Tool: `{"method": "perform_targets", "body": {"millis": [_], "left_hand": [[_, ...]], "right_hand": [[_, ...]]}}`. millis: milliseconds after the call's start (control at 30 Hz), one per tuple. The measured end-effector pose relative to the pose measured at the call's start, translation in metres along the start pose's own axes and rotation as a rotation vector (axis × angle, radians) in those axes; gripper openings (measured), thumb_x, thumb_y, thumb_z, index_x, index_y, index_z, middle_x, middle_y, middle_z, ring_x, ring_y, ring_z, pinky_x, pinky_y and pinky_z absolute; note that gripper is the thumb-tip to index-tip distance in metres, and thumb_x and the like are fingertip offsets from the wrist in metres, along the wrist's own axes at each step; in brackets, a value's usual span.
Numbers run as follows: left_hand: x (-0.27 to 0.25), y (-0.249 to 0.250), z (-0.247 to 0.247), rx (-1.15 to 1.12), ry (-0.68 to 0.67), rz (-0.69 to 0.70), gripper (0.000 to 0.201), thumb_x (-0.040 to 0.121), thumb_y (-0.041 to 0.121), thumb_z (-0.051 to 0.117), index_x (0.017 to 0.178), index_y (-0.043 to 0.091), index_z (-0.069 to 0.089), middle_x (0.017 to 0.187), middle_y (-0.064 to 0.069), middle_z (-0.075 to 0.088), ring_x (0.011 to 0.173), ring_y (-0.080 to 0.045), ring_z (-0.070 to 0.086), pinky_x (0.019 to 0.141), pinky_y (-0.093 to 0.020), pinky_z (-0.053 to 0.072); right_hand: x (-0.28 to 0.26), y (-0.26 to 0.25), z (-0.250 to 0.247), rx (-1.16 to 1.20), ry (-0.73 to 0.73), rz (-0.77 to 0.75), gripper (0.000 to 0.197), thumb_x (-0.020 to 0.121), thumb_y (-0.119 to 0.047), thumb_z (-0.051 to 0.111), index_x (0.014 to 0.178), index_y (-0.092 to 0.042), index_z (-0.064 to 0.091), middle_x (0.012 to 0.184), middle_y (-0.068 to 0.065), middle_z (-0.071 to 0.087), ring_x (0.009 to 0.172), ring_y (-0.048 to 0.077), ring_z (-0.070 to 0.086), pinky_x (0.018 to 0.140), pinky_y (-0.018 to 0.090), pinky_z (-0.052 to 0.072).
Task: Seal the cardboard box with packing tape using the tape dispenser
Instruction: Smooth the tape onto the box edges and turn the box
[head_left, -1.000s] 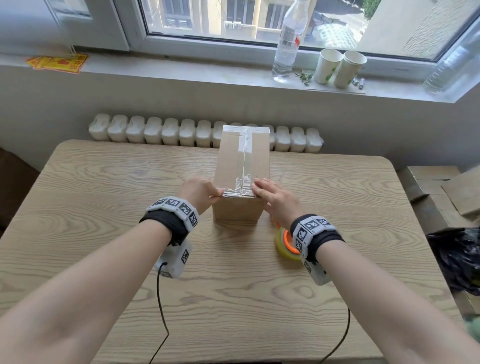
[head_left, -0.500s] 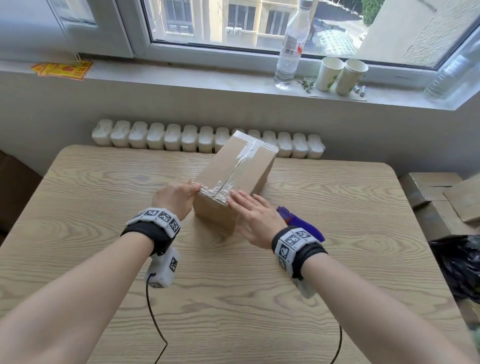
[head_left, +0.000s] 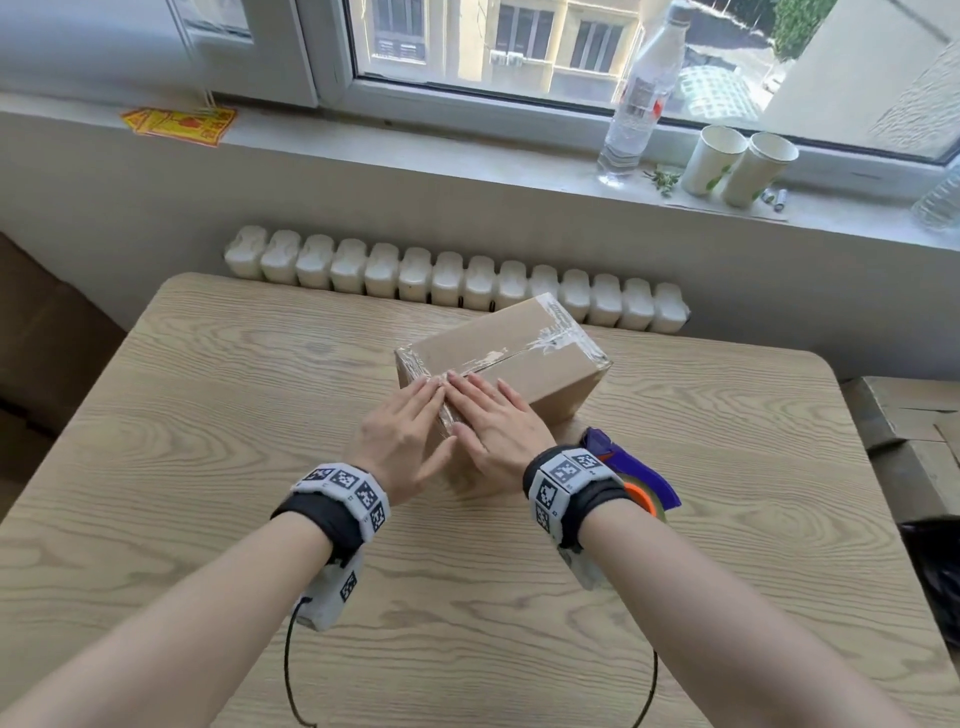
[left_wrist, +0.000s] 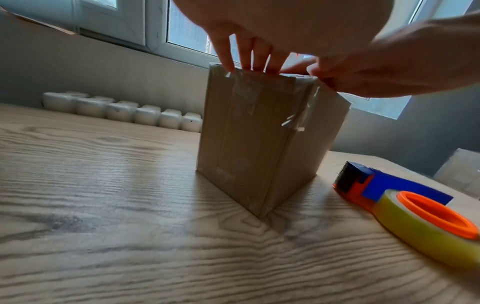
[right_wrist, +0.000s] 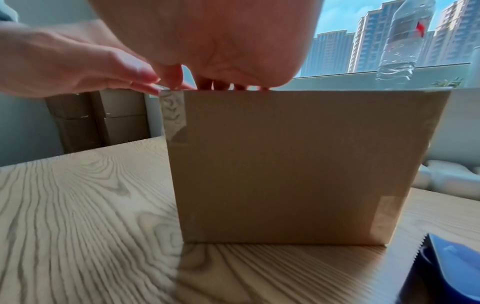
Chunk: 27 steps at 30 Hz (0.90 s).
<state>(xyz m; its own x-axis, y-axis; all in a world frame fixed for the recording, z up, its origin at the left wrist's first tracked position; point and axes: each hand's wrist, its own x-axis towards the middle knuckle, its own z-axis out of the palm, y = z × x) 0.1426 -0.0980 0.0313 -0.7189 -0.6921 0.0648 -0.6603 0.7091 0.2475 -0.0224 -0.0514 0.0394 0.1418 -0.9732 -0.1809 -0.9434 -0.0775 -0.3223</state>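
A brown cardboard box (head_left: 524, 358) stands on the wooden table (head_left: 208, 415), turned at an angle, with clear tape along its top seam and over its near end. My left hand (head_left: 402, 431) and right hand (head_left: 488, 421) lie side by side with straight fingers on the near top edge. In the left wrist view the fingertips (left_wrist: 249, 65) press the taped top edge of the box (left_wrist: 249, 139). The right wrist view shows the box's (right_wrist: 298, 164) long side. The blue and orange tape dispenser (head_left: 631, 475) lies on the table behind my right wrist, also seen as dispenser (left_wrist: 405, 205).
A white radiator (head_left: 457, 278) runs behind the table's far edge. On the sill stand a plastic bottle (head_left: 639, 98), two paper cups (head_left: 737, 163) and a yellow packet (head_left: 179, 124). Cardboard boxes (head_left: 904, 415) and a black bag sit right of the table.
The box has been turned clockwise from lengthwise to diagonal. Both hands moved from its two sides onto the near top edge, now flat and close together. The dispenser is more exposed.
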Motion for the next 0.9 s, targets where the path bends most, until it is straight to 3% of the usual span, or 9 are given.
{"method": "perform_targets", "body": {"millis": [100, 167, 333, 633, 733, 800, 900], "left_hand": [[0.003, 0.004, -0.002, 0.063, -0.049, -0.013, 0.085, 0.078, 0.066, 0.034, 0.129, 0.001, 0.05, 0.139, -0.016, 0.049, 0.131, -0.026, 0.045, 0.11, -0.04, 0.032], [0.008, 0.01, -0.005, 0.072, -0.069, -0.046, 0.089, 0.072, 0.071, 0.034, 0.125, 0.001, 0.052, 0.139, -0.016, 0.05, 0.13, -0.027, 0.046, 0.11, -0.041, 0.034], [0.018, 0.007, -0.006, 0.083, -0.015, -0.041, 0.071, 0.071, 0.05, 0.067, 0.122, 0.003, 0.053, 0.14, -0.016, 0.049, 0.131, -0.027, 0.045, 0.111, -0.039, 0.031], [0.016, -0.025, -0.017, 0.048, -0.087, 0.051, 0.063, 0.076, 0.044, 0.067, 0.125, 0.007, 0.05, 0.15, -0.011, 0.035, 0.141, -0.022, 0.028, 0.115, -0.031, 0.017], [0.018, -0.029, -0.022, -0.128, -0.144, -0.107, 0.062, 0.082, 0.032, 0.066, 0.135, 0.015, 0.039, 0.156, -0.011, 0.018, 0.144, -0.023, 0.019, 0.112, -0.038, 0.03], [0.024, -0.029, -0.026, -0.208, -0.221, -0.225, 0.066, 0.087, 0.02, 0.059, 0.144, 0.022, 0.025, 0.157, -0.013, 0.012, 0.14, -0.029, 0.029, 0.106, -0.041, 0.039], [0.034, -0.021, -0.027, -0.402, -0.298, -0.322, 0.076, 0.09, -0.004, 0.043, 0.148, 0.019, 0.001, 0.156, -0.016, 0.012, 0.133, -0.032, 0.039, 0.106, -0.037, 0.033]], "right_hand": [[0.002, 0.006, -0.011, 0.03, 0.008, 0.022, 0.053, 0.099, -0.035, 0.022, 0.151, -0.022, 0.015, 0.159, -0.009, 0.012, 0.146, 0.005, 0.007, 0.12, 0.029, 0.0], [0.003, 0.015, -0.015, 0.015, -0.007, 0.053, 0.054, 0.1, -0.036, 0.022, 0.151, -0.023, 0.013, 0.16, -0.009, 0.01, 0.146, 0.005, 0.005, 0.12, 0.029, 0.0], [0.0, 0.045, -0.023, 0.018, 0.02, 0.182, 0.057, 0.099, -0.044, 0.021, 0.151, -0.024, 0.008, 0.16, -0.01, 0.005, 0.146, 0.005, 0.001, 0.118, 0.026, -0.004], [-0.01, 0.078, -0.03, 0.017, 0.088, 0.355, 0.058, 0.099, -0.043, 0.026, 0.151, -0.023, 0.01, 0.16, -0.005, 0.005, 0.147, 0.011, 0.003, 0.12, 0.031, 0.002], [-0.02, 0.084, -0.03, 0.197, 0.106, 0.464, 0.06, 0.099, -0.04, 0.03, 0.151, -0.021, 0.006, 0.16, -0.001, -0.005, 0.148, 0.015, -0.003, 0.12, 0.033, 0.003], [-0.026, 0.083, -0.029, 0.363, 0.132, 0.488, 0.061, 0.1, -0.033, 0.033, 0.151, -0.017, 0.004, 0.161, 0.002, -0.002, 0.148, 0.014, -0.001, 0.118, 0.028, 0.002], [-0.031, 0.078, -0.025, 0.59, 0.179, 0.508, 0.065, 0.099, -0.023, 0.038, 0.151, -0.012, 0.0, 0.16, 0.004, 0.002, 0.147, 0.015, 0.004, 0.113, 0.021, 0.002]]}}
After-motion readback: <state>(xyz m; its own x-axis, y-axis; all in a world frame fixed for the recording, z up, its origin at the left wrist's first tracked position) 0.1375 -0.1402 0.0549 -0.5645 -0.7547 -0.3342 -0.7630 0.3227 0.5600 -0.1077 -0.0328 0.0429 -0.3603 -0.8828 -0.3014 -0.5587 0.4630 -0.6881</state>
